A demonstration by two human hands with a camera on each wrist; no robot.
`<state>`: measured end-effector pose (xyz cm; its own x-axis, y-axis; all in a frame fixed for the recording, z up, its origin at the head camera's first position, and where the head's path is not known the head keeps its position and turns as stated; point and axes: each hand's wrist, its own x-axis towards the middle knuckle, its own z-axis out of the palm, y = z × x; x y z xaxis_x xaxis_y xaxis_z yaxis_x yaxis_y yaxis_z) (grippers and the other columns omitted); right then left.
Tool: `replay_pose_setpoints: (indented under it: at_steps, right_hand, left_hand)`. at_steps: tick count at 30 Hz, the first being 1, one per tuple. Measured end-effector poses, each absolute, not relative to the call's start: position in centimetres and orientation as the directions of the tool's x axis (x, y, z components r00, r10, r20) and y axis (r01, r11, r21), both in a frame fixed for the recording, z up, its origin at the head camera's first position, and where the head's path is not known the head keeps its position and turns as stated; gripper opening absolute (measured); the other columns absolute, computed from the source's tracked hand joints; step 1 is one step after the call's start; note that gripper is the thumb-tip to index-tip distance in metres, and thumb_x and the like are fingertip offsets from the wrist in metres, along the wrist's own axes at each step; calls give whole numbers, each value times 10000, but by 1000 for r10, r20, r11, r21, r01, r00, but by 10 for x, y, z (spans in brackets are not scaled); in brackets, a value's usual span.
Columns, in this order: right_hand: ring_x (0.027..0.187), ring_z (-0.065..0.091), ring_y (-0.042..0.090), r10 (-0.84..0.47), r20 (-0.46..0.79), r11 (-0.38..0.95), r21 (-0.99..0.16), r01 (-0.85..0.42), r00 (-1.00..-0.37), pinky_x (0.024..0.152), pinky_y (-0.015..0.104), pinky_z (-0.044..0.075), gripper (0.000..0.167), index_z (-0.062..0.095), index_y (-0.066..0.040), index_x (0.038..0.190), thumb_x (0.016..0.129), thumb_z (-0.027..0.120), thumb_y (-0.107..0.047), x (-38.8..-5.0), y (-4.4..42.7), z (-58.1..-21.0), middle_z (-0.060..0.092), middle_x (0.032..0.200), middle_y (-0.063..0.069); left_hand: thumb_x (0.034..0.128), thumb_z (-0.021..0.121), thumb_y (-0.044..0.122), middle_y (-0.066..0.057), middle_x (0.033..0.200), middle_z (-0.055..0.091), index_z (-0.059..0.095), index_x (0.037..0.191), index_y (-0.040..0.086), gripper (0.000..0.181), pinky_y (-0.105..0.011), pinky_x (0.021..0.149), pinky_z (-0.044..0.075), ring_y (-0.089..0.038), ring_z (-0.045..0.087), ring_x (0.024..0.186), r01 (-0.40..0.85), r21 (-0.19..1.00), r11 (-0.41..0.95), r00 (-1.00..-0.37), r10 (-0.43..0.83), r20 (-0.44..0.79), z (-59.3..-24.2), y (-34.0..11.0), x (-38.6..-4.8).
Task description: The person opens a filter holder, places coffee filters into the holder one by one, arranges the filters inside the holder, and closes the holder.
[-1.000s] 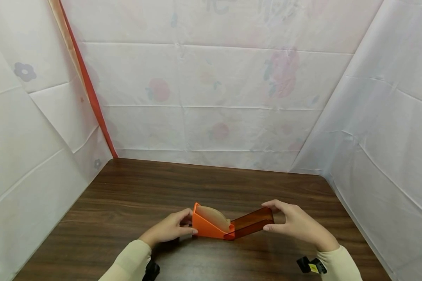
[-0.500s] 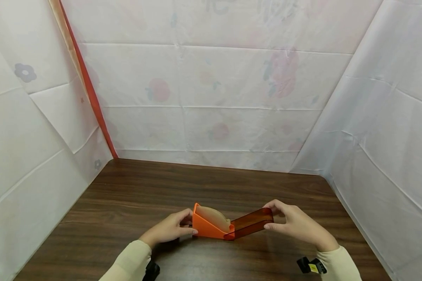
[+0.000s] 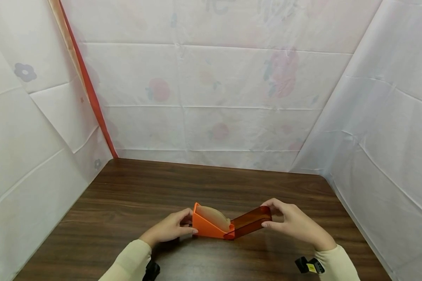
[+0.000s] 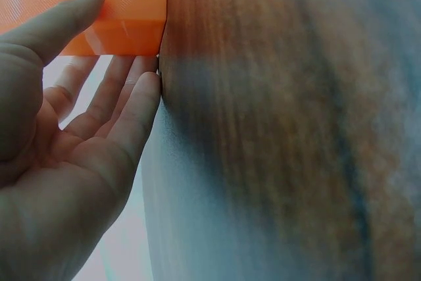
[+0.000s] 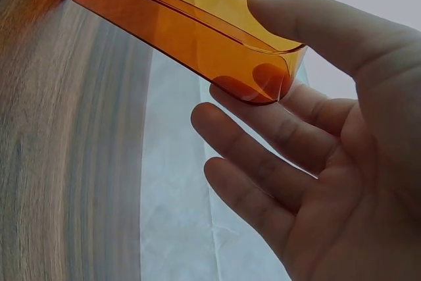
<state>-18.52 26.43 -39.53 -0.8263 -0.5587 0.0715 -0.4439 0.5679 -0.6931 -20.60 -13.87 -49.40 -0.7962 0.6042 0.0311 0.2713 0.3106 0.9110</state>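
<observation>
An orange wedge-shaped case (image 3: 209, 225) stands on the table in the head view, with a thin beige rounded piece (image 3: 213, 217) upright inside it. A see-through amber lid (image 3: 251, 222) slopes up to the right from the case's low end, swung away from it. At the case's tall left end, my left hand (image 3: 170, 227) holds it, thumb on the near side and fingers behind. My right hand (image 3: 297, 224) pinches the lid's raised free end. In the right wrist view the thumb (image 5: 283, 14) lies on one side of the lid and the index finger on the other.
The dark wood table (image 3: 154, 183) extends around the case. White printed sheets hang behind it (image 3: 204, 128) and along both sides, with a red strip (image 3: 91, 93) at the back left corner.
My right hand has shifted very slightly left, raising the lid's free end a little. The case and my left hand have stayed in place.
</observation>
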Motion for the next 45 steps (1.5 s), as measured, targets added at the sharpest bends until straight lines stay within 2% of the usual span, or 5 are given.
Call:
replay_pose_setpoints:
  at_steps: [26,36,45]
  right_hand:
    - [936,635,105,-572,178,520,-677,-522,-801,757,290,551,430,573,-181,1261,926,723,-405,-192,233,-391,668,1023,-97]
    - [989,646,122,-593,211,493,-668,-558,-777,827,318,553,421,569,-196,1271,936,707,-412,-196,219,-391,667,1074,-113]
    - [1016,655,100,-598,203,475,-690,-547,-775,825,319,560,428,568,-189,1272,931,722,-398,-197,209,-391,670,1075,-113]
  left_hand:
    - [947,726,220,11,1194,647,599,1159,152,256,-369,966,507,-190,624,1146,286,901,326,-797,603,35,-496,-139,-206]
    - [941,734,214,6,1205,651,602,1155,149,260,-332,954,511,-189,624,1159,269,912,309,-799,600,32,-495,-140,-206]
    - [937,739,224,22,1182,658,605,1151,149,264,-356,967,505,-178,627,1145,273,906,323,-803,596,29,-496,-140,-206]
